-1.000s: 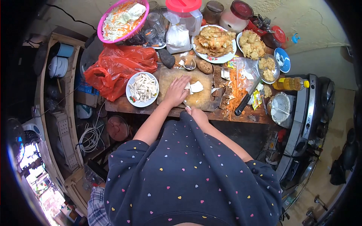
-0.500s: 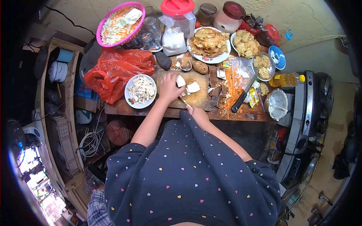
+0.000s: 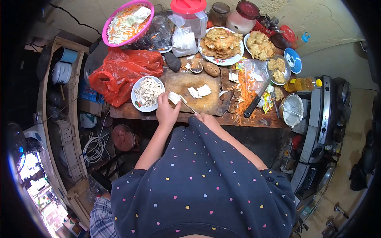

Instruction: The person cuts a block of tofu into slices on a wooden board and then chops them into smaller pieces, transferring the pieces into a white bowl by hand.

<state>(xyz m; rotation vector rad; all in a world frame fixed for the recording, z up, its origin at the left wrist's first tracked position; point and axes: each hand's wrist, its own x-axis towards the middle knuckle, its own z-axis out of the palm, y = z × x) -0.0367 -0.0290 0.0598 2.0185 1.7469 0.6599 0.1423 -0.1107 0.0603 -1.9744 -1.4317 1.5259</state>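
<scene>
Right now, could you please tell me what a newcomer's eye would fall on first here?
Probably the glossy red plastic bag at the table's left end, with the bright pink basket behind it. Next, the heap of golden fritters at the back draws the eye. In front, the left hand holds a white piece by the bowl of white strips, while the right hand grips a slim knife.

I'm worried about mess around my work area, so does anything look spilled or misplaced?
Yes: loose orange vegetable shreds lie strewn on the brown wooden table, right of the worn wooden cutting board. They look spilled because they're in no dish, unlike the white-and-orange shreds in the round pink plastic bowl.
</scene>
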